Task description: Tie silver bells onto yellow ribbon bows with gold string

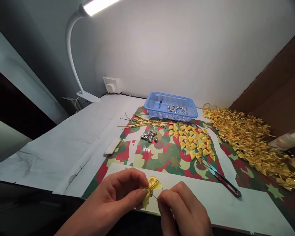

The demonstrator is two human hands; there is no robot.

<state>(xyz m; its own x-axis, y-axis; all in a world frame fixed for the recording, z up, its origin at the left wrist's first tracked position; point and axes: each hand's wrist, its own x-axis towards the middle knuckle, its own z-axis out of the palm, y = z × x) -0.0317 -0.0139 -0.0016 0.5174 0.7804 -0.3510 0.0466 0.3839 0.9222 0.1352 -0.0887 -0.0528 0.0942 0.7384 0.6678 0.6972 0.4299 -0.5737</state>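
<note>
My left hand pinches a yellow ribbon bow between thumb and forefinger, just above the table's front edge. At the knot of the bow sits a small silver bell. My right hand is closed beside it, its fingertips pinching a thin tie that runs from the knot. Beyond the hands lie several loose silver bells and a bundle of gold twist ties. Rows of yellow bows are spread out right of the bells.
A blue basket holding silver bells stands against the wall. Thread snips lie at the right, near a large heap of gold bows and a white bottle. A lamp arches over the left; a folded white cloth lies below it.
</note>
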